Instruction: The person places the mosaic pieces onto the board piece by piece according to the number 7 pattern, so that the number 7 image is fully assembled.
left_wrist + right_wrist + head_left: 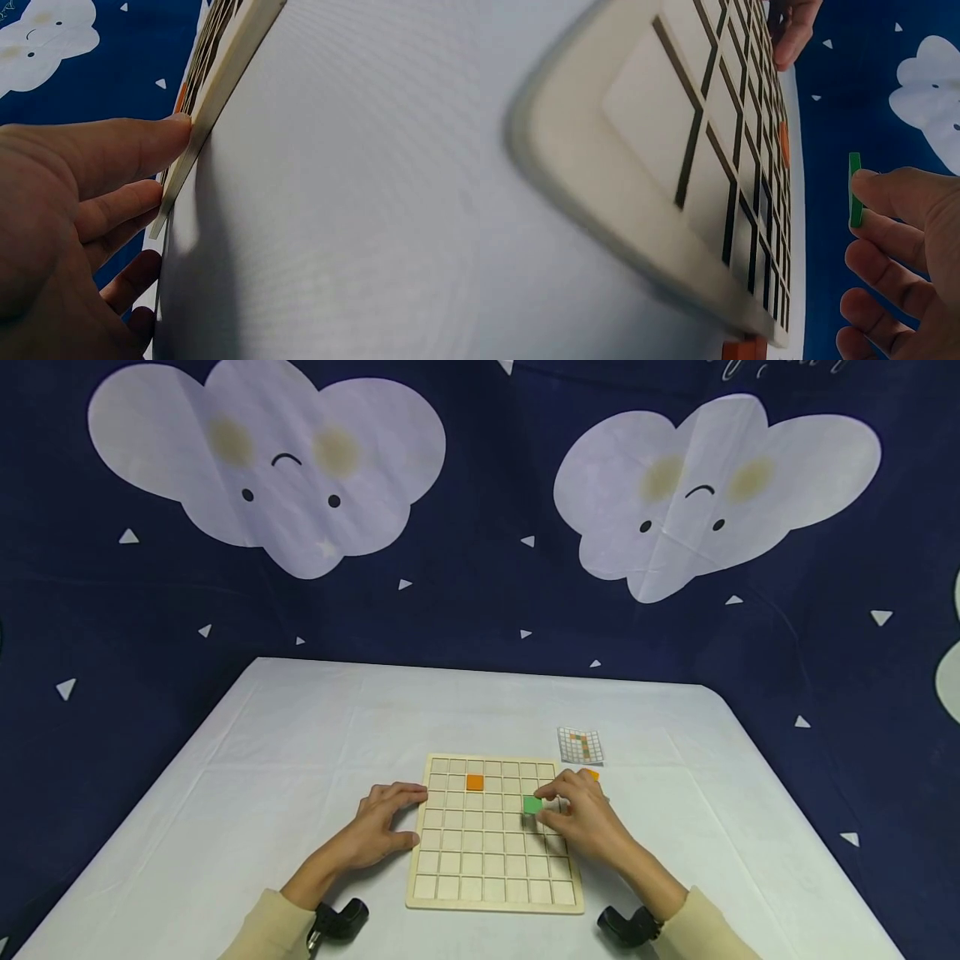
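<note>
A pale wooden grid board [483, 865] lies on the white table. One orange square tile [475, 782] sits in a cell toward its far side. My right hand [585, 814] pinches a green square tile [532, 805] between thumb and finger over the right part of the board. In the right wrist view the green tile [856, 191] is raised off the grid, seen edge-on, with the other fingers loosely bent. At the board's left edge, my left hand [378, 827] touches the rim with thumb and fingertips, fingers extended. The left wrist view shows its thumb against the board's side [225, 82].
Beyond the board's far right corner lies a small printed grid card [581, 746] with a coloured pattern. More orange [593, 774] shows beside the board, partly hidden behind my right hand. White cloth [450, 702] covers the table, and a dark blue cloud-print curtain [480, 610] hangs behind.
</note>
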`<action>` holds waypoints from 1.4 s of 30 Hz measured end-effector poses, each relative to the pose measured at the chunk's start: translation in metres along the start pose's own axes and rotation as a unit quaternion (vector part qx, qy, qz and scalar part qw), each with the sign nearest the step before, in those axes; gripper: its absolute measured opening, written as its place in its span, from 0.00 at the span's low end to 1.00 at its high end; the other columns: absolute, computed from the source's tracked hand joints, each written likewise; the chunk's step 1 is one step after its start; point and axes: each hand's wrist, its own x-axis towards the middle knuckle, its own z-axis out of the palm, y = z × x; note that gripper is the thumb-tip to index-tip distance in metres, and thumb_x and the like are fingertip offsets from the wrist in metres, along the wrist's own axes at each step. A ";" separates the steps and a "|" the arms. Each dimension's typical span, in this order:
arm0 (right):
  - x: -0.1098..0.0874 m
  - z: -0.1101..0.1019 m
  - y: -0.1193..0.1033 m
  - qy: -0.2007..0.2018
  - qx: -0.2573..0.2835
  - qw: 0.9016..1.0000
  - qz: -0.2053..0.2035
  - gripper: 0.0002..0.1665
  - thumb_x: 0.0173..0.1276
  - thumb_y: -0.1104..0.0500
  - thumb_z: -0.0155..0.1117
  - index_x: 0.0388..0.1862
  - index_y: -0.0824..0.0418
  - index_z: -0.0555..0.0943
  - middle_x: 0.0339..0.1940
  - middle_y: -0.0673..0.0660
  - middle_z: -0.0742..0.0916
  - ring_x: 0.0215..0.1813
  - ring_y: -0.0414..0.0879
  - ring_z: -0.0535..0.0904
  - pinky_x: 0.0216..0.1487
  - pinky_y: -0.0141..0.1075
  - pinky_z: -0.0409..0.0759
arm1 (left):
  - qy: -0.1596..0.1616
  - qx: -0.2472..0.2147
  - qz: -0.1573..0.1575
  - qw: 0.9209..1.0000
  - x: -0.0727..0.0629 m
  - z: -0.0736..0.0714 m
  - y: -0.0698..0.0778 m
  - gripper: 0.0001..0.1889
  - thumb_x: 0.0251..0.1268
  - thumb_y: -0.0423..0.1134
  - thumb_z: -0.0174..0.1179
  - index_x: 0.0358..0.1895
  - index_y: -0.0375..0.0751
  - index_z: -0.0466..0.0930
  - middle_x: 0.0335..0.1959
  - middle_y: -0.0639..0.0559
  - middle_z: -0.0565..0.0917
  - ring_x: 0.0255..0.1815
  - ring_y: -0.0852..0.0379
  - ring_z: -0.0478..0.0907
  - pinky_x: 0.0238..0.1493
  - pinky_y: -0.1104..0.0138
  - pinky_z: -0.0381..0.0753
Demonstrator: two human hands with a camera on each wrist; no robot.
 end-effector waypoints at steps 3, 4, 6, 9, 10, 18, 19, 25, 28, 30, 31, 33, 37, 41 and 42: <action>0.006 0.003 -0.002 -0.002 -0.005 1.000 -0.012 0.12 0.53 0.57 0.71 0.39 0.52 0.85 0.34 0.49 0.81 0.38 0.42 0.66 0.41 0.33 0.62 | -0.003 -0.002 -0.006 1.000 0.000 0.000 0.001 0.29 0.50 0.35 0.67 0.60 0.40 0.74 0.64 0.51 0.72 0.60 0.50 0.61 0.57 0.52 0.54; 0.008 0.004 -0.002 -0.004 -0.005 1.000 -0.012 0.12 0.53 0.57 0.71 0.39 0.52 0.85 0.34 0.49 0.81 0.38 0.41 0.65 0.41 0.34 0.62 | -0.004 -0.002 -0.008 1.000 0.000 0.000 0.000 0.29 0.50 0.35 0.67 0.60 0.40 0.74 0.65 0.51 0.72 0.61 0.50 0.61 0.58 0.51 0.54; 0.012 0.006 -0.003 -0.005 -0.008 1.000 -0.012 0.12 0.53 0.56 0.71 0.39 0.53 0.85 0.34 0.48 0.81 0.37 0.41 0.65 0.41 0.34 0.62 | -0.007 -0.001 -0.011 1.000 0.000 0.000 0.000 0.30 0.50 0.35 0.67 0.60 0.40 0.74 0.65 0.51 0.71 0.61 0.50 0.61 0.59 0.51 0.53; 0.018 0.009 -0.005 -0.008 -0.009 1.000 -0.008 0.12 0.53 0.56 0.72 0.39 0.52 0.85 0.33 0.47 0.80 0.38 0.41 0.65 0.42 0.34 0.62 | -0.008 0.001 -0.012 1.000 0.000 0.000 0.000 0.30 0.50 0.36 0.68 0.60 0.41 0.74 0.65 0.52 0.72 0.61 0.51 0.61 0.58 0.51 0.54; 0.020 0.010 -0.005 -0.009 -0.007 1.000 -0.007 0.13 0.53 0.56 0.72 0.39 0.52 0.85 0.33 0.47 0.80 0.38 0.41 0.66 0.42 0.34 0.62 | -0.008 0.002 -0.011 1.000 0.000 0.000 0.000 0.30 0.50 0.36 0.68 0.60 0.41 0.74 0.65 0.52 0.72 0.60 0.51 0.62 0.58 0.52 0.54; 0.034 0.017 -0.009 -0.026 -0.007 1.000 -0.014 0.12 0.55 0.56 0.70 0.40 0.53 0.85 0.33 0.48 0.81 0.37 0.40 0.64 0.44 0.37 0.61 | -0.008 -0.001 -0.010 1.000 0.000 0.000 0.000 0.30 0.50 0.36 0.68 0.60 0.41 0.74 0.65 0.52 0.71 0.61 0.51 0.61 0.58 0.52 0.53; 0.035 0.018 -0.009 -0.026 -0.009 1.000 -0.014 0.13 0.55 0.56 0.70 0.40 0.54 0.85 0.34 0.49 0.81 0.37 0.40 0.64 0.44 0.37 0.61 | -0.008 -0.002 -0.010 1.000 0.000 0.001 0.000 0.29 0.50 0.36 0.68 0.60 0.40 0.74 0.65 0.52 0.71 0.61 0.50 0.61 0.58 0.51 0.53; 0.044 0.024 -0.009 -0.026 -0.016 0.999 -0.012 0.12 0.55 0.56 0.70 0.40 0.55 0.85 0.34 0.50 0.82 0.37 0.41 0.66 0.45 0.39 0.63 | -0.008 -0.004 -0.011 1.000 0.000 0.001 0.000 0.29 0.50 0.35 0.67 0.60 0.41 0.74 0.65 0.52 0.71 0.62 0.50 0.61 0.59 0.50 0.53; 0.048 0.026 -0.009 -0.029 -0.022 0.999 -0.012 0.12 0.56 0.55 0.70 0.40 0.55 0.85 0.34 0.50 0.82 0.36 0.42 0.66 0.46 0.39 0.63 | -0.007 -0.006 -0.010 1.000 0.000 0.001 0.000 0.29 0.50 0.35 0.67 0.60 0.40 0.74 0.65 0.51 0.71 0.61 0.50 0.61 0.59 0.50 0.53; 0.050 0.028 -0.009 -0.030 -0.026 0.999 -0.010 0.11 0.56 0.55 0.69 0.40 0.54 0.85 0.33 0.49 0.81 0.36 0.41 0.66 0.45 0.39 0.62 | -0.007 -0.006 -0.008 1.000 0.000 0.000 0.000 0.29 0.50 0.35 0.67 0.60 0.40 0.74 0.65 0.51 0.71 0.61 0.50 0.61 0.59 0.50 0.53; 0.051 0.028 -0.008 -0.032 -0.027 0.999 -0.009 0.11 0.56 0.55 0.69 0.39 0.54 0.85 0.33 0.49 0.81 0.36 0.41 0.66 0.44 0.39 0.62 | -0.007 -0.006 -0.008 1.000 0.000 0.000 0.000 0.29 0.50 0.35 0.67 0.60 0.40 0.74 0.65 0.50 0.71 0.61 0.50 0.61 0.59 0.50 0.53; 0.053 0.029 -0.008 -0.035 -0.031 0.999 -0.006 0.11 0.57 0.55 0.69 0.40 0.54 0.85 0.33 0.48 0.81 0.36 0.41 0.66 0.44 0.39 0.62 | -0.007 -0.005 -0.007 1.000 0.000 0.000 0.000 0.29 0.50 0.35 0.67 0.61 0.40 0.73 0.65 0.50 0.71 0.61 0.49 0.61 0.59 0.50 0.53; 0.056 0.031 -0.009 -0.038 -0.035 0.999 -0.007 0.11 0.56 0.55 0.69 0.39 0.54 0.86 0.33 0.48 0.81 0.36 0.42 0.67 0.45 0.39 0.63 | -0.006 -0.006 -0.009 1.000 0.000 0.000 0.000 0.29 0.50 0.35 0.67 0.60 0.40 0.74 0.65 0.51 0.72 0.61 0.50 0.61 0.59 0.51 0.53; 0.059 0.033 -0.009 -0.045 -0.040 0.998 -0.005 0.12 0.56 0.55 0.69 0.39 0.54 0.86 0.33 0.48 0.82 0.37 0.42 0.67 0.46 0.40 0.64 | -0.006 -0.005 -0.010 1.000 0.000 0.000 0.000 0.29 0.50 0.35 0.67 0.60 0.40 0.74 0.65 0.51 0.72 0.61 0.50 0.61 0.58 0.51 0.53; 0.060 0.033 -0.009 -0.048 -0.042 0.998 -0.005 0.12 0.56 0.54 0.70 0.39 0.55 0.86 0.33 0.48 0.82 0.37 0.42 0.68 0.45 0.40 0.64 | -0.006 -0.005 -0.010 1.000 0.000 0.000 0.000 0.29 0.50 0.35 0.67 0.60 0.40 0.74 0.65 0.51 0.72 0.61 0.50 0.61 0.58 0.52 0.53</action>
